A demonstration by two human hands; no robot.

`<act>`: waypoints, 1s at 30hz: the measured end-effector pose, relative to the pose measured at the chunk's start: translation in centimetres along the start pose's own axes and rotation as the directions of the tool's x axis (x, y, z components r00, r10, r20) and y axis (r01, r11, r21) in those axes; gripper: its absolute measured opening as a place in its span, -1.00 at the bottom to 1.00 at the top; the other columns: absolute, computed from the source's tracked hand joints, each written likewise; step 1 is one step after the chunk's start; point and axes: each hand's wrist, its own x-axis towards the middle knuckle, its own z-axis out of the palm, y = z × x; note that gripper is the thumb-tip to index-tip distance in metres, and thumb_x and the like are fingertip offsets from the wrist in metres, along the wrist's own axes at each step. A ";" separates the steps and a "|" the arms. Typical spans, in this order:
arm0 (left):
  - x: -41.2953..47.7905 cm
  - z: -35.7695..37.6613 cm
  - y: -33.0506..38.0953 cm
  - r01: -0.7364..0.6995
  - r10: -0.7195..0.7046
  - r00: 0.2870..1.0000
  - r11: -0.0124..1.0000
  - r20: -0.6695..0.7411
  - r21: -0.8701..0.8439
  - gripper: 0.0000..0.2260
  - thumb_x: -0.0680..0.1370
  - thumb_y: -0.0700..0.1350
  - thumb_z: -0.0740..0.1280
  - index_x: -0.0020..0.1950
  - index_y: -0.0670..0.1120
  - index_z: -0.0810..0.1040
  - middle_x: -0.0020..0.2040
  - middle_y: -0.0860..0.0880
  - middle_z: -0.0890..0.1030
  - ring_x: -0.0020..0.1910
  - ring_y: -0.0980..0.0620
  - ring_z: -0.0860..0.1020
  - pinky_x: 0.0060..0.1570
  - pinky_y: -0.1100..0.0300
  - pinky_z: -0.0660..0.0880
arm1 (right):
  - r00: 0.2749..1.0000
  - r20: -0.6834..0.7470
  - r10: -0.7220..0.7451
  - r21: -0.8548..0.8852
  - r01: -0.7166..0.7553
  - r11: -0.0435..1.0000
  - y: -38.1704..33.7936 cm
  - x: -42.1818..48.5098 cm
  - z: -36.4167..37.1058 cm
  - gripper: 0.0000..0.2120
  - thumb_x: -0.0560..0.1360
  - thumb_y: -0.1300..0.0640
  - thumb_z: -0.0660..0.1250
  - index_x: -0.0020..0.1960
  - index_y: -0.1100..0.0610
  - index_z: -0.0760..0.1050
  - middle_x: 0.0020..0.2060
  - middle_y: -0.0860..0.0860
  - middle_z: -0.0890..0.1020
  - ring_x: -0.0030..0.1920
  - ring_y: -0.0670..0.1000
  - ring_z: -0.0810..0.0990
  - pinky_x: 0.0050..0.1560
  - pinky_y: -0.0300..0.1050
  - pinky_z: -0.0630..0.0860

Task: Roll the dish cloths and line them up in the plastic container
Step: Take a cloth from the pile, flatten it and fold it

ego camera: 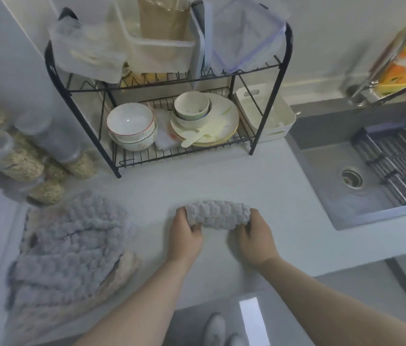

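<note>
Grey, nubby fabric is wound into a thick rolled dish cloth [218,214] that lies on the pale countertop [259,176], held between the two hands in the head view.

Beyond the hands a bare strip of counter runs up to the feet of the black wire dish rack [269,108]. To the right of the right hand, well apart, the counter ends at the rim of the grey sink [321,176]. Left of the left hand, past a strip of bare counter, lies a loose heap of grey dish cloths [72,243], and behind that heap stand clear jars [22,158]. The counter's front edge passes under the forearms, close behind the wrists.

The roll's long axis runs left to right, roughly along that front edge. One end points toward the heap and the other toward the sink.

The left hand [185,233] grips the roll's left end with fingers curled over it. The right hand [257,236] grips the right end the same way.

Beyond and to the right of the right hand, at the rack's right end, sits a white plastic container [279,121]. Whether it rests on the rack's lower shelf or on the counter is unclear.
</note>
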 end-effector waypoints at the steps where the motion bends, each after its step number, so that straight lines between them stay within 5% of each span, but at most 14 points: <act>1: 0.4 -0.4 0.4 0.039 -0.038 0.999 0.999 0.031 -0.032 -0.73 0.46 -0.35 0.34 0.08 -0.07 0.45 -0.06 -0.04 0.60 0.02 -0.09 0.58 -0.21 0.30 0.37 | 0.998 0.018 0.064 0.022 -0.065 0.998 -0.5 0.1 -0.3 -0.88 0.53 0.21 0.23 0.03 0.03 0.40 -0.12 -0.11 0.55 -0.08 -0.04 0.52 -0.22 -0.29 0.37; 5: 1.0 -2.5 4.2 0.218 -0.132 0.945 0.936 0.298 -0.276 -0.75 0.44 -0.40 0.38 -0.04 -0.08 0.58 -0.14 0.02 0.66 -0.08 0.01 0.58 -0.19 0.37 0.47 | 0.981 0.055 0.185 0.223 -0.193 0.956 -3.0 0.1 -4.4 -0.92 0.47 0.28 0.32 -0.04 0.18 0.49 -0.23 -0.02 0.55 -0.24 -0.04 0.49 -0.31 -0.34 0.42; 8: 1.0 -3.4 8.8 0.239 -0.030 0.886 0.885 0.462 -0.400 -0.81 0.33 -0.31 0.45 -0.12 -0.09 0.69 -0.11 -0.03 0.70 -0.07 0.04 0.61 0.00 0.17 0.50 | 0.986 0.094 0.138 0.417 -0.165 0.894 -5.0 -0.4 -9.4 -0.84 0.47 0.32 0.33 0.03 0.20 0.56 -0.17 0.06 0.60 -0.21 -0.05 0.54 -0.16 -0.25 0.52; 13: -0.1 -1.2 18.3 0.174 0.187 0.800 0.837 0.571 -0.519 -0.71 0.17 -0.05 0.53 -0.13 -0.03 0.72 -0.11 -0.01 0.69 -0.12 0.07 0.60 -0.01 0.19 0.52 | 0.997 -0.004 0.076 0.599 -0.058 0.798 -7.7 -2.0 -18.9 -0.76 0.36 0.20 0.38 0.01 0.23 0.60 -0.10 0.12 0.64 -0.08 0.03 0.60 0.06 -0.10 0.56; 16: -1.0 2.3 23.5 0.248 0.297 0.716 0.738 0.632 -0.628 -0.64 0.21 -0.10 0.57 -0.03 -0.11 0.67 -0.03 -0.10 0.68 -0.05 -0.01 0.64 0.01 0.14 0.58 | 0.994 -0.096 0.060 0.749 0.032 0.662 -8.0 -4.0 -24.3 -0.74 0.37 0.26 0.36 0.05 0.29 0.52 0.00 0.23 0.64 0.06 0.18 0.62 0.21 0.03 0.53; 20: -4.2 8.9 29.9 0.334 0.374 0.620 0.670 0.690 -0.663 -0.68 0.31 -0.29 0.31 0.06 -0.22 0.54 -0.02 -0.18 0.65 -0.05 -0.09 0.63 0.00 0.04 0.59 | 0.968 -0.247 0.038 0.879 0.207 0.429 -7.0 -7.1 -31.1 -0.50 0.34 0.22 0.41 0.24 0.35 0.40 0.16 0.31 0.56 0.16 0.26 0.55 0.22 0.12 0.51; 23: -8.1 14.1 33.7 0.230 0.432 0.577 0.728 0.693 -0.646 -0.63 0.26 -0.32 0.35 0.06 -0.23 0.51 -0.04 -0.19 0.62 -0.09 -0.06 0.62 -0.14 0.14 0.61 | 0.903 -0.403 0.148 0.875 0.332 0.352 -5.2 -9.9 -36.6 -0.68 0.44 0.29 0.29 0.19 0.30 0.45 0.05 0.23 0.62 0.02 0.17 0.60 0.14 0.08 0.56; 25: -11.0 17.4 35.9 0.068 0.498 0.558 0.770 0.664 -0.634 -0.65 0.27 -0.34 0.41 0.03 -0.17 0.54 -0.10 -0.13 0.66 -0.14 0.00 0.62 -0.20 0.24 0.59 | 0.856 -0.480 0.195 0.839 0.382 0.388 -3.6 -12.2 -40.3 -0.78 0.51 0.35 0.22 0.14 0.30 0.48 0.01 0.22 0.62 -0.03 0.13 0.62 0.08 0.04 0.58; 30: -18.4 25.3 40.3 -0.137 0.588 0.463 0.786 0.663 -0.602 -0.66 0.40 -0.50 0.37 0.02 -0.12 0.59 -0.13 0.00 0.71 -0.15 0.17 0.66 -0.26 0.39 0.52 | 0.744 -0.628 0.229 0.726 0.454 0.516 1.2 -18.8 -48.3 -0.59 0.34 0.24 0.36 0.15 0.37 0.48 -0.15 0.15 0.68 -0.12 0.05 0.67 -0.08 -0.15 0.61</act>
